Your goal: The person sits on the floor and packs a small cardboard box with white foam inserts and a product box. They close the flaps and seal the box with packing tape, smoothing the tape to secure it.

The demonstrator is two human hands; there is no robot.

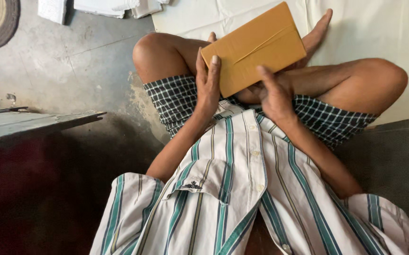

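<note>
both hands gripping a tan cardboard box (pixel 254 47) over the lap, 12 o'clock of the striped shirt (pixel 242 189) | left hand (pixel 207 87) pressing flat at its 9 o'clock edge | right hand (pixel 275 97) pinching the 6 o'clock corner, fingers probably underneath

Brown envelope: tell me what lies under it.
Under the brown envelope show crossed bare legs and a white sheet; the left hand and right hand grip its edges. Contents hidden.

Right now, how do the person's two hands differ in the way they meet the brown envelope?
The left hand lies flat along the brown envelope's left edge, fingers straight and upright; the right hand grips the lower edge, thumb on the face and fingers hidden behind. Both touch the envelope, holding it tilted above the lap.
</note>
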